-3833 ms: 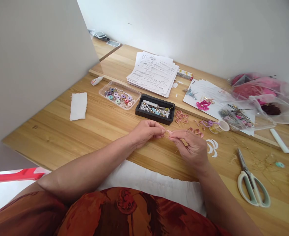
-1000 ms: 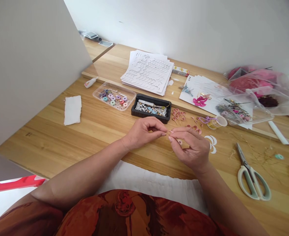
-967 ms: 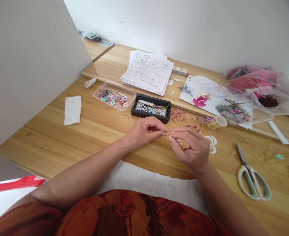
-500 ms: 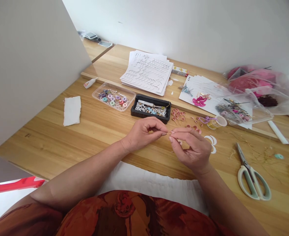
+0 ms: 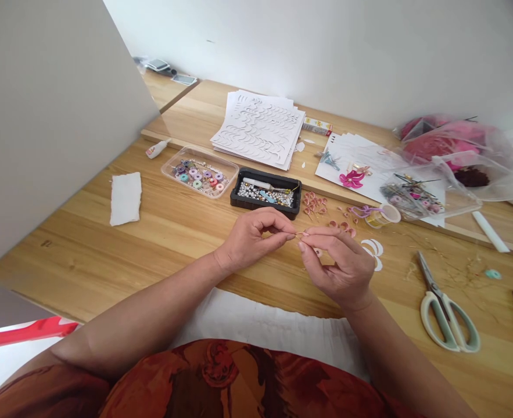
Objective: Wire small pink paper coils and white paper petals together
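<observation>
Between my two hands stretches a short, thin gold-coloured wire (image 5: 300,234) with a small pinkish end. My left hand (image 5: 258,238) pinches its left end between thumb and forefinger. At the pinkish end, my right hand (image 5: 341,264) closes its fingers, which partly hide it. A small pinkish ring-shaped piece (image 5: 318,252) lies on the table by my right thumb. Just beyond my hands are pink wire-stemmed loops (image 5: 315,203) and a black tray (image 5: 265,194) of silver beads. White paper crescents (image 5: 373,254) lie right of my right hand.
Scissors (image 5: 445,310) lie at the right, near loose gold wire (image 5: 461,264). A clear box (image 5: 200,172) of coloured rings, a glue bottle (image 5: 157,149) and a torn white sheet (image 5: 125,198) are leftward. Cut paper sheets (image 5: 260,129), a wire spool (image 5: 382,216) and plastic bags (image 5: 456,148) stand farther back.
My right thumb has shifted slightly away from the fingertips, and a little more of the pinkish end shows. The whole view has shifted slightly; my left hand keeps its pinch.
</observation>
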### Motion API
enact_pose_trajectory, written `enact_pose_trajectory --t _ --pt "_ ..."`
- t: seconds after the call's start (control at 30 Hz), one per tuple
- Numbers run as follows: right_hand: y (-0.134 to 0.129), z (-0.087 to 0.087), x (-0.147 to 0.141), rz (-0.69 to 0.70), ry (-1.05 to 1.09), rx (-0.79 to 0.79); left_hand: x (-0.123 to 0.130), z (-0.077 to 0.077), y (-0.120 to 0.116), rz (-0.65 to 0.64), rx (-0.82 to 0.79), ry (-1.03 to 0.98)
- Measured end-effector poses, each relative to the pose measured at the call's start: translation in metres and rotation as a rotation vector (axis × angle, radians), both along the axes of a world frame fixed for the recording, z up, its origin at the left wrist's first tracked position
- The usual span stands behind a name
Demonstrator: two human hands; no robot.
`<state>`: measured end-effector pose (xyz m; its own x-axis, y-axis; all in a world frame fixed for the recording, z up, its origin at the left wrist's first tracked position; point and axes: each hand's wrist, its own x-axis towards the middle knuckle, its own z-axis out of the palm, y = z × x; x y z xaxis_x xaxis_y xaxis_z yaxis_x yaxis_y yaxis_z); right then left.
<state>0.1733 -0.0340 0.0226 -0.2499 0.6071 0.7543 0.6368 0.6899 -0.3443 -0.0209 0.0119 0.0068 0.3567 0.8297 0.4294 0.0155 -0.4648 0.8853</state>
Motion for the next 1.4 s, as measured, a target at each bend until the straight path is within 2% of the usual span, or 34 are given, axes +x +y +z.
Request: enact_pose_trajectory --t 1.0,1.4 --pt "-0.0034 0.0019 -0.0082 -0.058 0.003 0.025 0.0035 0.0033 -0.0062 0.085 0.059 0.005" --pt "-0.0049 0.0005 -0.0076 -0.02 0.011 0.008 0.0048 0.0052 -0.0094 0.09 0.088 -0.022"
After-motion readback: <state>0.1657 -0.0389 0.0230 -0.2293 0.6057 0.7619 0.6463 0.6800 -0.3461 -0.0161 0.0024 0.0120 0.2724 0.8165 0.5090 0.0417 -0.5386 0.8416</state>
